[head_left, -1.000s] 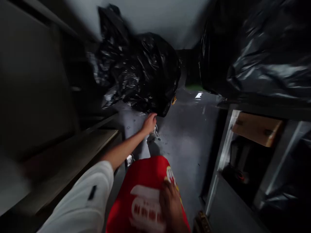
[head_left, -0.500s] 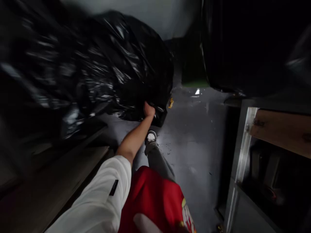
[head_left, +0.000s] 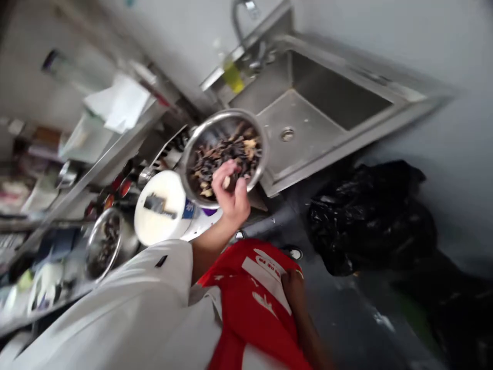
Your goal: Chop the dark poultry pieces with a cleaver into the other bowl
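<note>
A round metal bowl (head_left: 189,177) holds many dark, shrivelled pieces and a few pale ones, which look like mushrooms (head_left: 231,146). Over its near side is my left hand (head_left: 233,198), fingers curled and thumb raised, closed around some of the pieces. My right hand (head_left: 291,285) hangs against the side of the red apron (head_left: 239,303); shadow and blur hide its fingers. Just left of the bowl stands a white bucket (head_left: 164,192) with a grey, flat object on its lid.
A steel sink (head_left: 285,113) with a tap (head_left: 241,25) lies beyond the bowl, beside a bottle of yellow liquid (head_left: 233,77). Black plastic bags (head_left: 370,210) rest on the floor at right. Another metal bowl (head_left: 108,244) and cluttered shelves line the left.
The view has swung from the dark floor to the sink and counter. My left hand has let go of the black plastic bag and is now at the bowl. My right hand has come into view.
</note>
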Motion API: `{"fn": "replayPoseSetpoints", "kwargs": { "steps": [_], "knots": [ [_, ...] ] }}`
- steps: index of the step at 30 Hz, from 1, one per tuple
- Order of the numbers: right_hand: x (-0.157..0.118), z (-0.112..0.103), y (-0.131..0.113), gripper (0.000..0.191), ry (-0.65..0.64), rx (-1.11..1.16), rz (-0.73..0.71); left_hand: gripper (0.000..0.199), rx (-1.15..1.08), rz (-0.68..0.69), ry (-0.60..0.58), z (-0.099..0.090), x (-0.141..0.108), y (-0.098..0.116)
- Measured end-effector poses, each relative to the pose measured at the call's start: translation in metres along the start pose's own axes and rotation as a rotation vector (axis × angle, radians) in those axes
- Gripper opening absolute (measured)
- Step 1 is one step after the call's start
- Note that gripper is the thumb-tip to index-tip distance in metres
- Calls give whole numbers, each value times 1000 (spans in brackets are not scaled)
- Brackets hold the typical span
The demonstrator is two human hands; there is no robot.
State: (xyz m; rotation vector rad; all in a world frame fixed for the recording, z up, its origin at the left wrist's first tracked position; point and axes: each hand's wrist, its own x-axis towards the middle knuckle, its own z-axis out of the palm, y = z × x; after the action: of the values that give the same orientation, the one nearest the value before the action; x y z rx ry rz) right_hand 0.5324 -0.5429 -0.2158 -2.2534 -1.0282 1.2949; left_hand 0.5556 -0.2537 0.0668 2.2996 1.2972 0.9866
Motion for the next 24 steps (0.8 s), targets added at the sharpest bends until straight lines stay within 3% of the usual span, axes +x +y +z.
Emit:
{"fn": "replayPoseSetpoints", "kwargs": {
  "steps": [1,3,5,7,8,10,12,14,17,21,24],
  "knots": [
    [2,-8,-10,37,-20,-38,-24,46,73,-45,-29,-22,12,-18],
    [9,-22,-36,36,-70,-117,-76,57,163,-107,-160,-60,6,-57],
    [21,-32,-72,35,-111,-201,-146,61,147,-116,-358,-92,-32,-94],
    [34,-33,-120,32,-102,-260,-226,47,34,-106,-639,-120,-85,-131],
    [40,-29,-147,31,-106,-267,-292,36,4,-166,-737,-133,-112,-152],
    [49,-11,-205,30,-108,-275,-386,28,89,-375,-750,-157,-155,-200],
    [56,15,-261,28,-116,-286,-435,31,241,-528,-613,-174,-180,-251],
    [62,44,-307,27,-94,-294,-465,36,303,-507,-548,-183,-191,-297],
    [66,72,-349,31,-4,-343,-426,35,224,-309,-676,-181,-191,-340],
    [62,77,-359,39,147,-467,-256,27,130,-63,-824,-171,-182,-359],
    [56,77,-359,36,156,-555,-176,25,108,30,-848,-170,-174,-362]
  ]
}}
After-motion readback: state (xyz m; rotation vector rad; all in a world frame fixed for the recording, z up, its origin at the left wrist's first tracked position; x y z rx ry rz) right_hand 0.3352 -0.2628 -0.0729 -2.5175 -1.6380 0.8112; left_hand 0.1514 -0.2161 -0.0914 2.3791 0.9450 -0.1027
